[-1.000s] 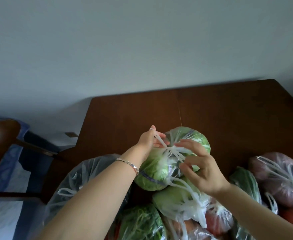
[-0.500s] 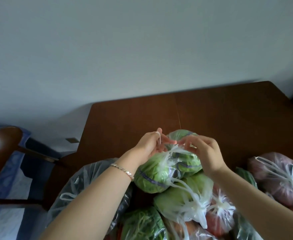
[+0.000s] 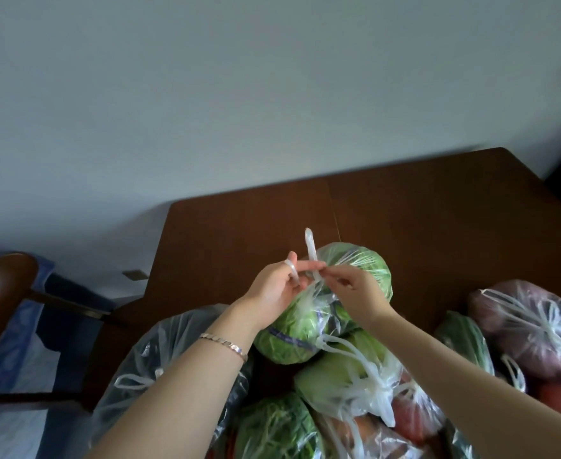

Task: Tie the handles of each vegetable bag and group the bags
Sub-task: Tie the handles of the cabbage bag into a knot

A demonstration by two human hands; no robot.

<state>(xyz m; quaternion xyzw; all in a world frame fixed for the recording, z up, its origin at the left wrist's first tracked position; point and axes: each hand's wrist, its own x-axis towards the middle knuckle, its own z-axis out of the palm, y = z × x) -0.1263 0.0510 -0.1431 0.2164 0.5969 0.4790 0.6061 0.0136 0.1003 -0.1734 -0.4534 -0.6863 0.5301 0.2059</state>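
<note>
Clear plastic handles point(image 3: 311, 256) are where your work is. Your left hand point(image 3: 272, 289) and right hand point(image 3: 358, 293) have risen from the mouth of the cabbage bag point(image 3: 368, 270) and now meet fingertip to fingertip just above it. A second ago the handles lay crossed low on the bag and your right hand sat below the crossing. Now one end stands up above your grip, and a loop rides round a finger of your left hand.

Both hands have a narrow, pinching grip on the handles. The knot looks to be mid-throw and not yet pulled down, so I'd count this bag as unfinished.

The cabbage bag sits directly under your grip on the bench point(image 3: 239, 233) and holds a green cabbage with a purple band.

- Just nearer you than the grip lies a pale cabbage bag point(image 3: 332, 372), its handles already knotted.
- Nearer still is a bag of leafy greens point(image 3: 276, 425).
- Beside the leafy greens is a bag of red produce point(image 3: 411, 415).
- Right of the grip are a green-filled bag point(image 3: 464, 342) and a knotted bag of reddish-purple produce point(image 3: 531, 326).
- Under your left forearm is a large clear bag point(image 3: 160, 359). I cannot make out its contents, and its handles look loose.

Most of these bags already touch in a cluster.
</note>
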